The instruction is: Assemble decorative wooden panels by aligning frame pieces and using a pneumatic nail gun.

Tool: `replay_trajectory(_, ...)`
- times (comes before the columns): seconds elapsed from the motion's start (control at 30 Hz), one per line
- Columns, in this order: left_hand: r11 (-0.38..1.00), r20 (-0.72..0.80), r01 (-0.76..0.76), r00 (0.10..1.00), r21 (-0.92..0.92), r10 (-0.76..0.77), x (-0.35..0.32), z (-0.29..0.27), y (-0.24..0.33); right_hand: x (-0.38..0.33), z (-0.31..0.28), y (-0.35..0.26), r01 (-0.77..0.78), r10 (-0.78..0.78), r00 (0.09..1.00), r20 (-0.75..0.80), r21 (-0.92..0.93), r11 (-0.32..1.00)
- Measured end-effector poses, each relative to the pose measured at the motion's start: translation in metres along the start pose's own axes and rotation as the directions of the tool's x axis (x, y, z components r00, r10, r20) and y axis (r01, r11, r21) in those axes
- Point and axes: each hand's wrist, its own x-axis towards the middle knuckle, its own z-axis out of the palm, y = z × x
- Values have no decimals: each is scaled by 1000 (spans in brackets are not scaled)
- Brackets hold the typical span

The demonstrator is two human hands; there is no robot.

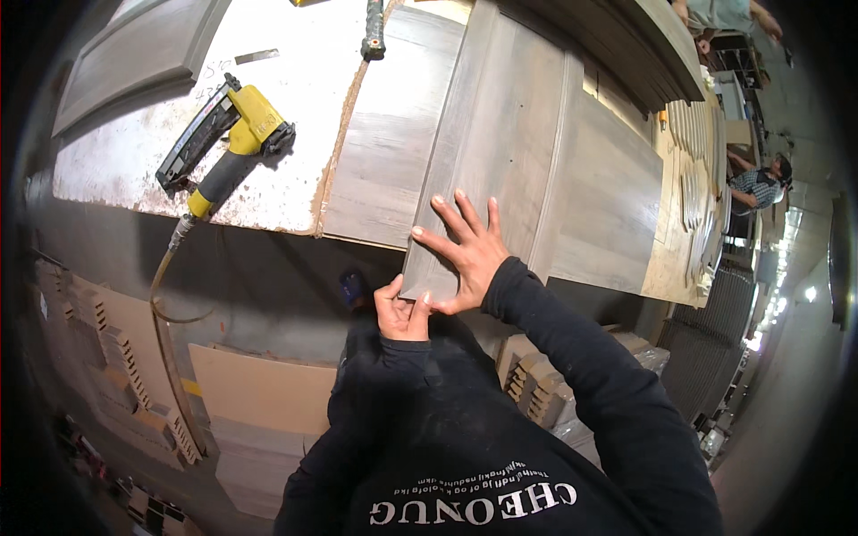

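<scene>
A grey wood-grained frame panel lies lengthwise in front of me, its near end at the table's front edge. My right hand rests on its near left part, open, fingers spread over the surface. At the near left corner my left hand is closed on the panel's edge, with the thumb by the rim and the other fingers curled; their tips are partly hidden. Flat grey boards lie beneath the panel and show on both sides of it.
A yellow and black nail gun with an air hose lies on the white worktop at left. Beyond are a dark tool handle and another grey panel. Stacked panels stand far right; a person works beyond.
</scene>
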Motion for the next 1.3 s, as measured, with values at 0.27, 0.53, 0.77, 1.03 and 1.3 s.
replay_trajectory(0.27, 492, 474, -446, 877, 748, 75, 63, -32, 108, -3, 0, 6, -6, 7, 999, 32, -35, 999)
replay_trajectory(0.53, -463, 391, -253, 891, 850, 230, 246, -60, 229, 6, -2, 0, -3, 6, 997, 79, -42, 999)
replay_trajectory(0.77, -333, 371, -310, 918, 891, 138, 197, -47, 210, 1, 1, 0, 4, 0, 999, 53, -74, 997)
replay_trajectory(1.03, 272, 706, -654, 681, 706, -193, 100, -62, 242, -3, 4, 6, -11, 17, 998, 58, -105, 994)
replay_trajectory(1.3, 802, 780, -214, 467, 557, -417, 114, -105, 168, 1, 10, 8, 5, -3, 999, 38, -36, 999)
